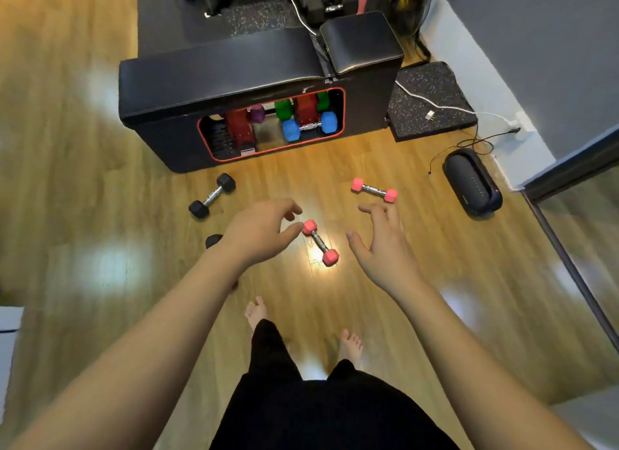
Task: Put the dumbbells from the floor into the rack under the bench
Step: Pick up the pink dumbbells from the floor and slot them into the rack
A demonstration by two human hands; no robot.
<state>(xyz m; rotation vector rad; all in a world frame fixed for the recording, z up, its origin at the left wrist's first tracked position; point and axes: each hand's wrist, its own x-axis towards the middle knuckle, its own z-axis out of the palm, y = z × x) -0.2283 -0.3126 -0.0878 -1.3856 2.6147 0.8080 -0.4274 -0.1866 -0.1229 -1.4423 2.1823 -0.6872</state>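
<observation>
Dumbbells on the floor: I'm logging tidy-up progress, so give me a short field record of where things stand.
floor dumbbells: two pink, one near, one far right; one black; another black end shows beside the left arm
rack under bench: blue, green, purple dumbbells inside
left hand: open, above the near pink one
right hand: open, holding nothing

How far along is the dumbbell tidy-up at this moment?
Partly done: the rack under the bench already holds blue, green and purple dumbbells. Nothing is in hand; the left hand and right hand hover open over the near pink dumbbell. Also left on the floor: the far pink dumbbell and a black dumbbell.
</observation>
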